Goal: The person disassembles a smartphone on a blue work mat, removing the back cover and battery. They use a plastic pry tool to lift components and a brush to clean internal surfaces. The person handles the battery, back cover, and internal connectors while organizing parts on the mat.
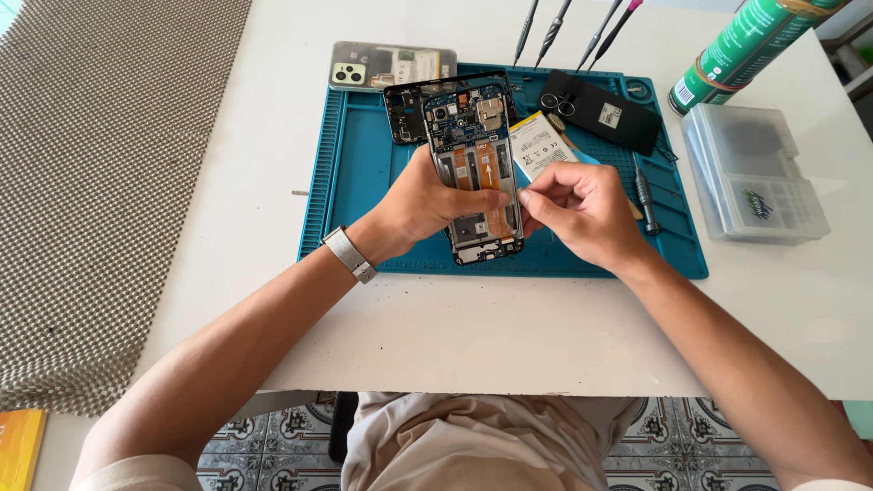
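Head view: opened phone (473,173) over the blue mat (364,182).
Left hand (427,205) grips its frame; right hand (582,209) pinches fingertips together at its edge.

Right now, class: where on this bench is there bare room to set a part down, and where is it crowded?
Free: the white table between the blue mat and the near edge, and the strip between the mat and the woven grey mat. Crowded: the blue mat's top, around the opened phone, battery and black cover.
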